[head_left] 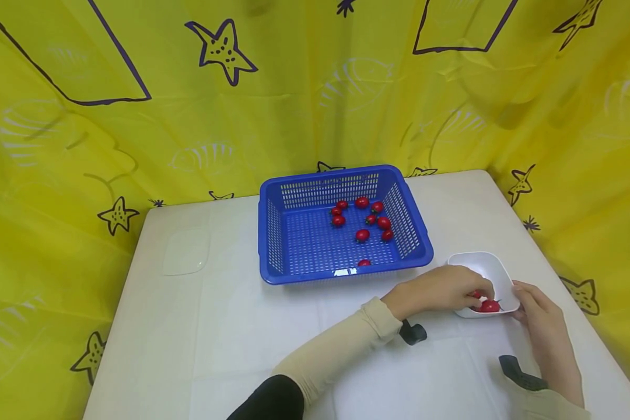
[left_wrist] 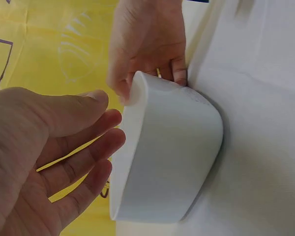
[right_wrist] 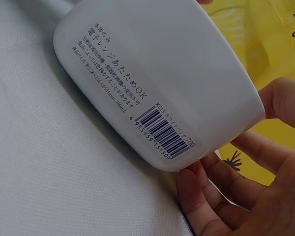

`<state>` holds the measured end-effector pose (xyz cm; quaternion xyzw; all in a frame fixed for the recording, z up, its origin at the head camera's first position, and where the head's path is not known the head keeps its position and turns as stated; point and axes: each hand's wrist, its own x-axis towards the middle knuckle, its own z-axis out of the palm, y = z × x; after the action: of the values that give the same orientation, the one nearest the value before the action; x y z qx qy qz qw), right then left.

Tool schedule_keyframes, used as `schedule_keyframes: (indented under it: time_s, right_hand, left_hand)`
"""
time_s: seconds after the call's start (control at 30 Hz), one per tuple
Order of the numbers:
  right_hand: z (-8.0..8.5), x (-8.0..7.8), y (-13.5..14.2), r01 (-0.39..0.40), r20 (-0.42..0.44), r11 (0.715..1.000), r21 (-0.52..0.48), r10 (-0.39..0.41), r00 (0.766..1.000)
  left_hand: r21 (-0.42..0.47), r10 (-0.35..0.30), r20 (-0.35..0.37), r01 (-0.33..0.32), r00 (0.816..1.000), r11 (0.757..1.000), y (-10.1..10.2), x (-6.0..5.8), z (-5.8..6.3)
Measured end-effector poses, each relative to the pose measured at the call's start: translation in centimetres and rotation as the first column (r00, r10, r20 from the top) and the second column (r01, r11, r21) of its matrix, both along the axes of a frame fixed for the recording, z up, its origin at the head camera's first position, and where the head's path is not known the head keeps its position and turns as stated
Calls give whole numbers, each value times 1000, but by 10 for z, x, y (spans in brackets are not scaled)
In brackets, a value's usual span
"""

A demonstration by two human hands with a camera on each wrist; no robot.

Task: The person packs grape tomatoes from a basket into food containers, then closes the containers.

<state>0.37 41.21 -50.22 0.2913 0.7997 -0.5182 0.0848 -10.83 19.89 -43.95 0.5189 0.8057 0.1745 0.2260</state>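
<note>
A white plastic container (head_left: 496, 274), with a printed barcode label (right_wrist: 162, 132) facing the right wrist view, stands at the right of the table. Cherry tomatoes (head_left: 489, 306) lie inside it. My left hand (head_left: 454, 287) reaches over the rim, fingers loosely bent just above the tomatoes. In the left wrist view no tomato shows between those fingers (left_wrist: 110, 140). My right hand (head_left: 546, 321) holds the container's right side, thumb at the rim and fingers (right_wrist: 226, 177) against the lower wall. Several more cherry tomatoes (head_left: 362, 235) lie in a blue plastic basket (head_left: 315, 277).
The basket stands at the back middle of the white-covered table (head_left: 252, 338), left of the container. A clear flat lid (head_left: 185, 252) lies at the left. A yellow patterned curtain (head_left: 294, 116) hangs behind and along the sides. Dark straps (head_left: 413, 332) show near both wrists.
</note>
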Motion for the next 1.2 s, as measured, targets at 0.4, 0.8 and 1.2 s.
schedule_keyframes:
  time_s: [0.4,0.8,1.2]
  right_hand:
    - [4,-3,-2,-10,43,1000,25,9,999]
    - [6,-4,-2,-19,84,999,49,15,996]
    - [9,-8,-7,15,103,999,35,-18,995]
  left_hand:
    - [81,-20,44,16,999,997,-29,-2,29]
    - [194,-30,184,-6,983,981,-65,-9,53]
    - [245,-45,204,-6,978,970,-102,-35,74]
